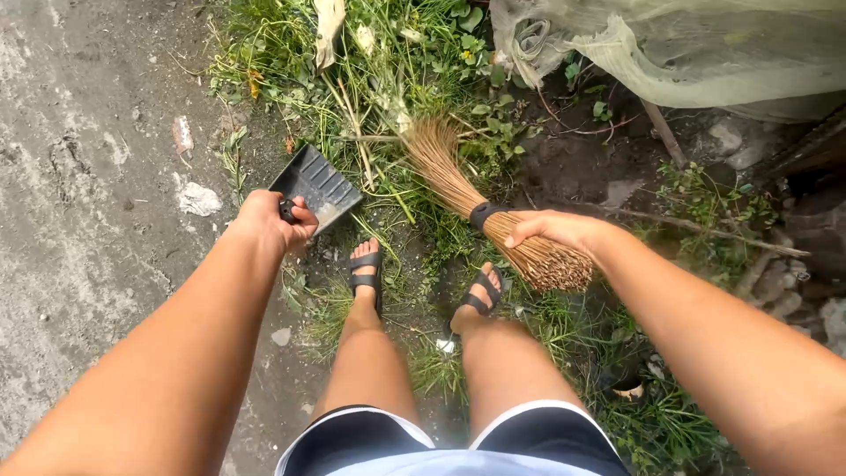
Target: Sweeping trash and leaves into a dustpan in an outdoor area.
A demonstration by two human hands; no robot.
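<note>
— While the person is standing over the verge, what is lying along the left side of the ground?

— Bare grey concrete point(79, 220) is filling the left side, with a crumpled white scrap of litter point(198, 199) lying on it near the edge of the weeds.

— And the left hand?

— The left hand point(271, 220) is curling tightly around the handle of a black ribbed plastic dustpan point(315, 185), fingers wrapped shut on it. The pan is tilting with its mouth pointing up and right, toward the weeds, right at the border between concrete and grass.

— What is sitting in the middle?

— Two feet in black strapped sandals point(366, 280) are standing on sparse grass, below them dark shorts with white trim point(458, 436). Beyond the toes, a patch of green weeds and cut stems point(379, 79) is spreading toward the top edge of the ground.

— And the right hand?

— The right hand point(557, 231) is gripping a bundle broom of thin brown sticks point(467, 194) near its cut end, fingers closed over the bundle just beside a black band. The broom's splayed tips are resting in the weeds, just right of the dustpan.

— Anything farther right?

— Dark soil and stones point(749, 159) are showing there, and a pale green net sheet point(705, 48) is draping over the top right corner.
</note>
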